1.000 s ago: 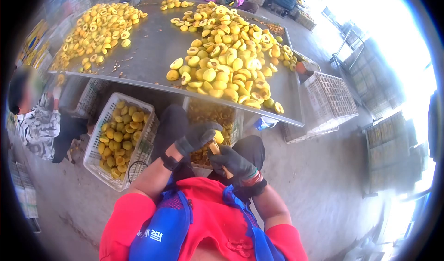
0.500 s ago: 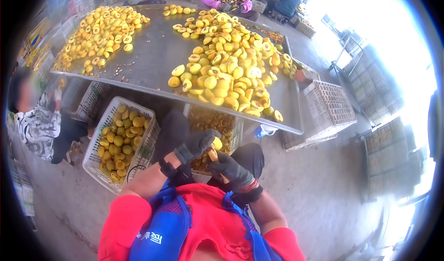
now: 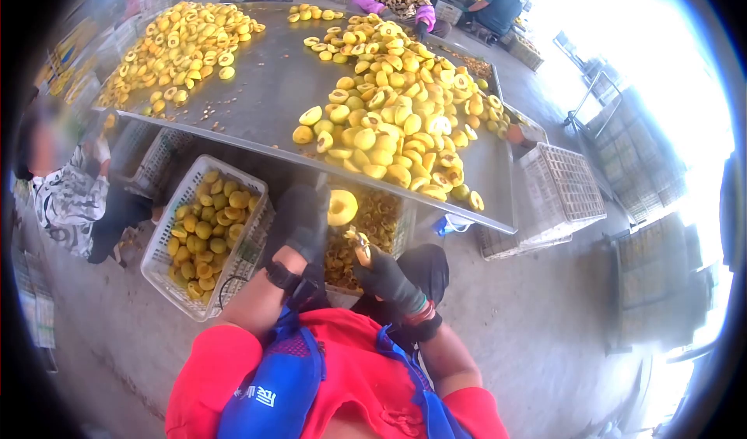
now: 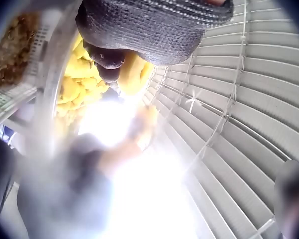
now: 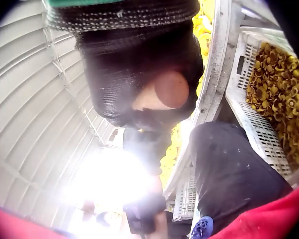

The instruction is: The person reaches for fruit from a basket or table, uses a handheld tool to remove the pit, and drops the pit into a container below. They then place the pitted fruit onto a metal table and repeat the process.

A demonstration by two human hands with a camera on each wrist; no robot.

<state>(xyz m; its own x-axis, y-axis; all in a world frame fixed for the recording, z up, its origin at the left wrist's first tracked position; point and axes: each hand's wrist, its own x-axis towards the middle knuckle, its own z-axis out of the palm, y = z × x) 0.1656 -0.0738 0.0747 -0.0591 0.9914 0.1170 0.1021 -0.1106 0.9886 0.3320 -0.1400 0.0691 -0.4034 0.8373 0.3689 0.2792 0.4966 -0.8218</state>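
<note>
My gloved left hand (image 3: pixel 310 217) holds a yellow peach half (image 3: pixel 342 207) at its fingertips, above a crate of scraps. In the left wrist view, the dark fingers (image 4: pixel 107 59) press against the yellow flesh. Lower and to the right, my gloved right hand (image 3: pixel 387 277) grips a wooden-handled tool (image 3: pixel 362 251), its upper end pointing up towards the peach half, a short gap away. Bits of yellow cling around the tool's upper end. In the right wrist view, the round butt of the wooden handle (image 5: pixel 172 91) sticks out of the fist, whose fingers hide the rest.
A metal table (image 3: pixel 268 65) ahead carries two heaps of peach halves (image 3: pixel 397 120). Beneath its edge, between my knees, stands the scrap crate (image 3: pixel 405 229). A white crate of peaches (image 3: pixel 175 283) sits at my left. Stacked crates (image 3: pixel 556 182) stand right. Other people sit around the table.
My left hand has moved up and left with the peach half, away from the tool. The right hand keeps its grip low, the tool's upper end now exposed.
</note>
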